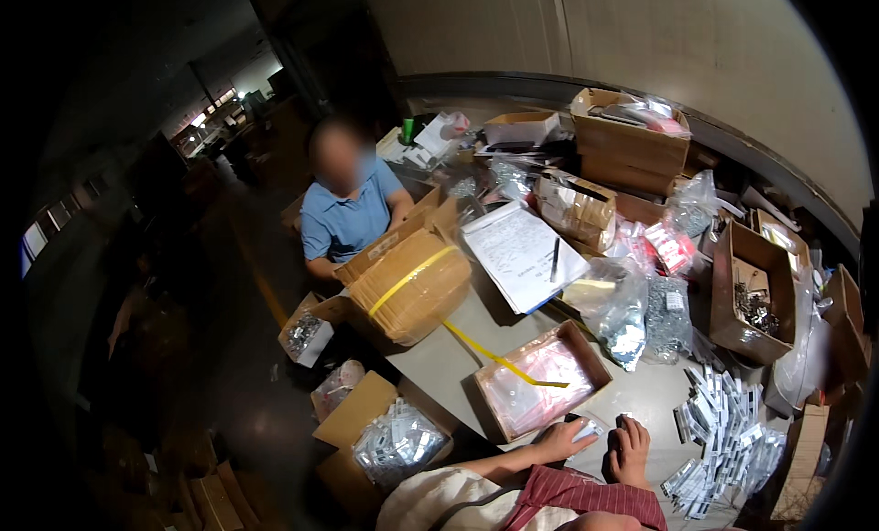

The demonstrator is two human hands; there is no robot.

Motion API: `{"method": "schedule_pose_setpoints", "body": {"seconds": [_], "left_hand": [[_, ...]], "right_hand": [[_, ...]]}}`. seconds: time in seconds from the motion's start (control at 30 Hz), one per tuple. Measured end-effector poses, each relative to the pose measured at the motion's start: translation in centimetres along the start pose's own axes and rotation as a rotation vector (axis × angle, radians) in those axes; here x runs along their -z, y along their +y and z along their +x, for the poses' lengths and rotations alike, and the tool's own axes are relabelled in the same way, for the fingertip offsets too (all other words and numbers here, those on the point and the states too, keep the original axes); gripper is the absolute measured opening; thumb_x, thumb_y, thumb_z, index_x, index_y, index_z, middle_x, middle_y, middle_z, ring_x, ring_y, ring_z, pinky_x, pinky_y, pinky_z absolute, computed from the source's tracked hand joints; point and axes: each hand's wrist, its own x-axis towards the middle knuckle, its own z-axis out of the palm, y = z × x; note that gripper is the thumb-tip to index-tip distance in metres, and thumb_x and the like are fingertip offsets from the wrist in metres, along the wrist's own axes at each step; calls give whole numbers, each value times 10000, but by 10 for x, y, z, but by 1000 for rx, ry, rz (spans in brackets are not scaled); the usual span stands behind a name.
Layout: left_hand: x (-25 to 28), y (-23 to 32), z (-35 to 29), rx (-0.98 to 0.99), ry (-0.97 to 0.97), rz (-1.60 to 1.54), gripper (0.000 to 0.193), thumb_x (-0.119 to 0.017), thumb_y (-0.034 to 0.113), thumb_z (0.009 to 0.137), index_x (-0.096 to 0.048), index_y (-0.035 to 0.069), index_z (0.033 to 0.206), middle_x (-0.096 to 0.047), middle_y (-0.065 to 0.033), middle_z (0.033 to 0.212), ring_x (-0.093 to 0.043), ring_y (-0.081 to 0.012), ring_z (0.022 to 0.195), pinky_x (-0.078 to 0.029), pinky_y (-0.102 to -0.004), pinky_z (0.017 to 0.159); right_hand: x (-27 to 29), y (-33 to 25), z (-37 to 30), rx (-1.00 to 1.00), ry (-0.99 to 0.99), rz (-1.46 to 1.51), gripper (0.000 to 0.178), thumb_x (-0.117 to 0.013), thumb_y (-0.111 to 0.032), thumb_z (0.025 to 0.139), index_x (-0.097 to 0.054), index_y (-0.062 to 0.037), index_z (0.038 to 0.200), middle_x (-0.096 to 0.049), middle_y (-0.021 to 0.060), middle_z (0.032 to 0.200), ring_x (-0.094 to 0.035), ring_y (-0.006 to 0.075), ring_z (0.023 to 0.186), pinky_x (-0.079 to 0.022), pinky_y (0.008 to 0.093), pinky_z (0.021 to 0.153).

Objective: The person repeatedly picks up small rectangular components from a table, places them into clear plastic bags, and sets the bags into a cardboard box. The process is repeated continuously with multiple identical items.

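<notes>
At the table's near edge, my left hand (557, 441) is closed on a small clear-and-silver packet (588, 430), whose end sticks out past the fingers. Just to its right, my right hand (629, 447) rests on the grey tabletop, fingers a little bent and apart, with nothing plainly in it. Beyond my left hand lies a shallow cardboard box (487, 401) with clear and pinkish plastic bags (531, 384) inside. A loose heap of slim silver-and-white packets (723, 430) spreads to the right of my right hand.
Across the table a person in a blue shirt (343, 220) sits behind a large carton (412, 288) with yellow strapping. A clipboard with paper (517, 256) and pen, bags of metal parts (667, 316) and an open box (778, 343) crowd the far side. A box of packets (357, 407) stands lower left.
</notes>
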Motion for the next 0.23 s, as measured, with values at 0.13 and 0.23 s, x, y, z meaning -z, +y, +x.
{"method": "schedule_pose_setpoints", "body": {"seconds": [0.13,0.23], "left_hand": [[-5,0,8,-24,-92,27,470,-671,421,946,-612,-3,1141,-668,-284,896,-656,-492,883,-511,-519,711],[-10,-8,5,-57,-46,50,457,-672,441,948,-622,39,1159,-687,-268,929,-678,-468,870,-527,-496,726]], "right_hand": [[-4,9,-9,-36,38,-32,478,-628,-82,714,-590,-32,1187,-495,203,1454,-436,432,1325,-309,550,1138],[-1,1,-6,-60,-5,-38,496,-631,-67,716,-589,-61,1210,-482,191,1479,-417,435,1342,-309,541,1141]]}}
